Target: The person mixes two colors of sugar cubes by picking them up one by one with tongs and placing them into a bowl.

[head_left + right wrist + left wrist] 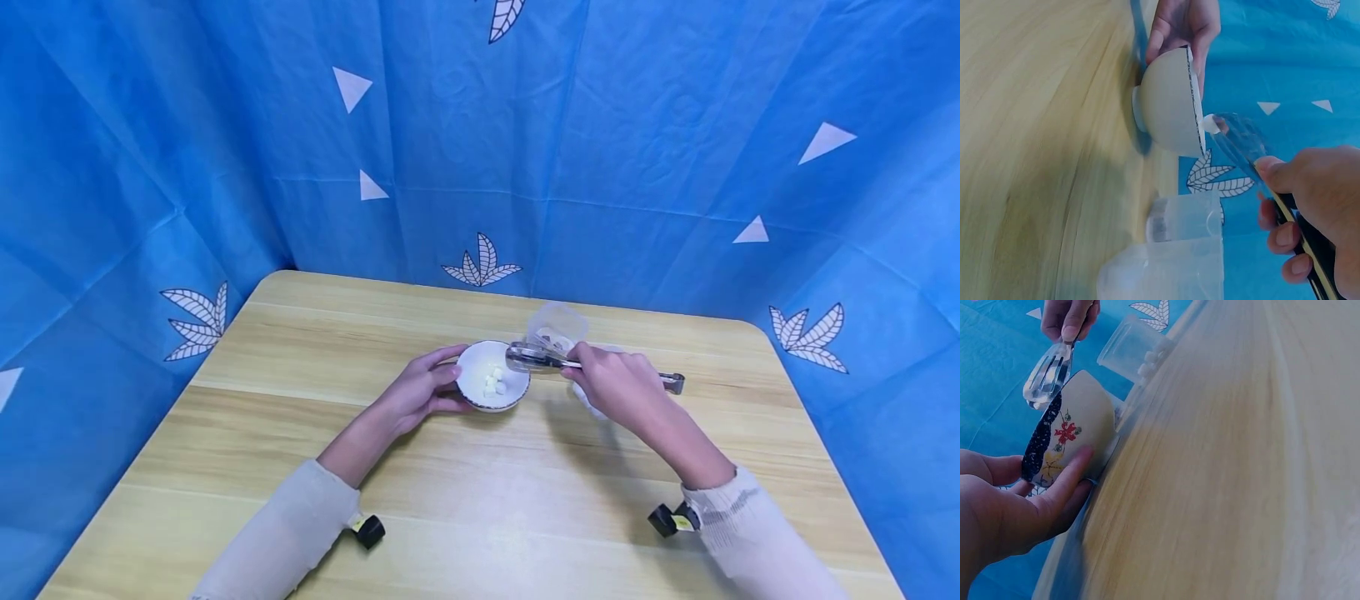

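Note:
A white bowl [471,375] with a dark rim stands on the table, several small white cubes [495,383] inside it. My left hand [420,387] holds the bowl from its left side, thumb near the rim and fingers along the outer wall. Red and yellow flowers decorate that wall in the left wrist view. My right hand [618,383] grips a pair of metal tongs [534,357], whose head reaches over the bowl's right rim. In the right wrist view a white cube [1211,124] shows at the tongs' tip, beside the rim.
Behind the tongs is a clear plastic container [557,312] with dark pieces in it. A second clear container [1172,275] stands beside it, partly hidden by my right hand in the head view. White cubes [1150,362] show in a container. A blue curtain [637,167] hangs behind the wooden table [450,517].

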The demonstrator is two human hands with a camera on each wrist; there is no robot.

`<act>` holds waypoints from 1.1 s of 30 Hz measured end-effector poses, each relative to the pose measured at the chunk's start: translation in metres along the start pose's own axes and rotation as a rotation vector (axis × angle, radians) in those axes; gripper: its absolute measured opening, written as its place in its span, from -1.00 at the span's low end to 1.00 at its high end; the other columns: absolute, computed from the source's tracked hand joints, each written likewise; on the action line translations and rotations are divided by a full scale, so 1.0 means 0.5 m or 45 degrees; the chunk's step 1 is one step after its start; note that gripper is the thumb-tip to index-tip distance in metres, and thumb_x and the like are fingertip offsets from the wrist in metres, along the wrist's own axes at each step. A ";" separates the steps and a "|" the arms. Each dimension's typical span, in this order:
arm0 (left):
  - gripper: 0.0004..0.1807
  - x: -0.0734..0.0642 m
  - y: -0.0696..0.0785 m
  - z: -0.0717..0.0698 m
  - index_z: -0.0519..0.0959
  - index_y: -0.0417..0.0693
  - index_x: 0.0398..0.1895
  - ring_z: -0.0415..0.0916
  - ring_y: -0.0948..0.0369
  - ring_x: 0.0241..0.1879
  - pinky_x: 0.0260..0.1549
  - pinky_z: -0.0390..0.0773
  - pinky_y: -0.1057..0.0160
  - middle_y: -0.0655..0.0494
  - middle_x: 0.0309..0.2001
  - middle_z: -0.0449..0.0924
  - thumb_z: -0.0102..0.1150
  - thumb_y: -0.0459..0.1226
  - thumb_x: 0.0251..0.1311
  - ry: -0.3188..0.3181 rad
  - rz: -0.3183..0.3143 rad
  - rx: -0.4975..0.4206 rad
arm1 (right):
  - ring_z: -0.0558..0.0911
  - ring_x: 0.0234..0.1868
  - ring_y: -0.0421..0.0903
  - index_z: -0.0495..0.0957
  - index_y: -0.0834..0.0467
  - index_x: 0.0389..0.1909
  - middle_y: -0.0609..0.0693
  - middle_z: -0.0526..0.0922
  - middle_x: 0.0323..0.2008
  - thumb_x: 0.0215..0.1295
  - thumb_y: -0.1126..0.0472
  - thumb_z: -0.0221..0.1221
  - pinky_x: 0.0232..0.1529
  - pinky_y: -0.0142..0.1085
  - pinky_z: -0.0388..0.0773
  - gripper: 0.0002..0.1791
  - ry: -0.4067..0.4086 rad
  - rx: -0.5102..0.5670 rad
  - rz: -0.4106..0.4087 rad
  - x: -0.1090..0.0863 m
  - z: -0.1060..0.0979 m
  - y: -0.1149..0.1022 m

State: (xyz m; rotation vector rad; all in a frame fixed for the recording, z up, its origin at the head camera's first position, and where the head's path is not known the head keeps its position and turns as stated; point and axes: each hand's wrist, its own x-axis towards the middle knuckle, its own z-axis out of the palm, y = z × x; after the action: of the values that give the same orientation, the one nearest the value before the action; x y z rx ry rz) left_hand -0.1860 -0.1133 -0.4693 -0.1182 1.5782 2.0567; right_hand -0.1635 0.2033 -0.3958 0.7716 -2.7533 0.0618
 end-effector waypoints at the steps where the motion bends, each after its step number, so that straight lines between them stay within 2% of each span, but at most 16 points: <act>1: -0.45 0.000 0.000 0.000 0.29 0.13 0.58 0.58 -0.10 0.25 0.13 0.74 -0.13 -0.17 0.49 0.33 -0.09 -0.33 0.59 -0.003 -0.001 -0.002 | 0.38 -0.66 -0.21 0.63 0.09 -0.14 -0.14 0.65 -0.52 0.46 -0.05 0.25 -0.80 -0.33 0.09 -0.73 0.001 -0.006 -0.003 0.000 0.000 -0.001; 9: -0.45 0.001 0.003 0.002 0.29 0.13 0.57 0.58 -0.10 0.25 0.12 0.75 -0.12 -0.18 0.47 0.36 -0.09 -0.34 0.58 -0.001 -0.008 -0.003 | 0.42 -0.66 -0.20 0.65 0.13 -0.11 -0.10 0.68 -0.51 0.44 -0.02 0.28 -0.81 -0.34 0.10 -0.71 0.050 0.004 -0.027 -0.004 -0.004 0.006; 16: -0.43 0.004 0.001 0.003 0.26 0.10 0.59 0.51 -0.18 0.33 0.13 0.74 -0.15 -0.22 0.49 0.33 -0.07 -0.34 0.57 0.008 0.001 0.014 | 0.48 -0.64 -0.20 0.66 0.13 -0.13 -0.10 0.69 -0.50 0.37 0.04 0.35 -0.78 -0.36 0.13 -0.75 0.116 0.050 -0.013 -0.015 -0.026 0.039; 19: -0.42 0.006 0.002 0.002 0.26 0.11 0.60 0.47 -0.20 0.37 0.13 0.74 -0.15 -0.21 0.50 0.33 -0.07 -0.34 0.57 0.012 -0.003 0.021 | 0.48 -0.64 -0.22 0.68 0.13 -0.12 -0.11 0.70 -0.49 0.37 0.02 0.34 -0.77 -0.36 0.14 -0.74 0.084 0.044 0.014 -0.023 -0.040 0.056; 26: -0.41 0.006 0.004 0.003 0.24 0.09 0.61 0.45 -0.21 0.38 0.13 0.74 -0.16 -0.22 0.51 0.32 -0.07 -0.35 0.57 0.008 0.008 0.028 | 0.36 -0.68 -0.22 0.69 0.12 -0.05 -0.14 0.54 -0.64 0.41 -0.03 0.29 -0.75 -0.33 0.18 -0.69 -0.017 0.023 0.114 -0.043 -0.074 0.089; 33: -0.42 0.004 0.001 0.002 0.26 0.10 0.60 0.48 -0.19 0.35 0.13 0.73 -0.17 -0.21 0.51 0.30 -0.06 -0.35 0.57 0.011 0.001 0.018 | 0.46 -0.60 -0.18 0.69 0.09 -0.02 -0.14 0.62 -0.58 0.44 -0.06 0.26 -0.70 -0.29 0.26 -0.68 -0.144 0.054 0.219 -0.059 -0.102 0.119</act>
State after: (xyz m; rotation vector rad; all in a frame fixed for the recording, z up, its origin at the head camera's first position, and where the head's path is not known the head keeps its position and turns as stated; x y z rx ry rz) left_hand -0.1878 -0.1115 -0.4693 -0.1216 1.5979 2.0485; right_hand -0.1567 0.2750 -0.3531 0.5634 -2.9290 0.1154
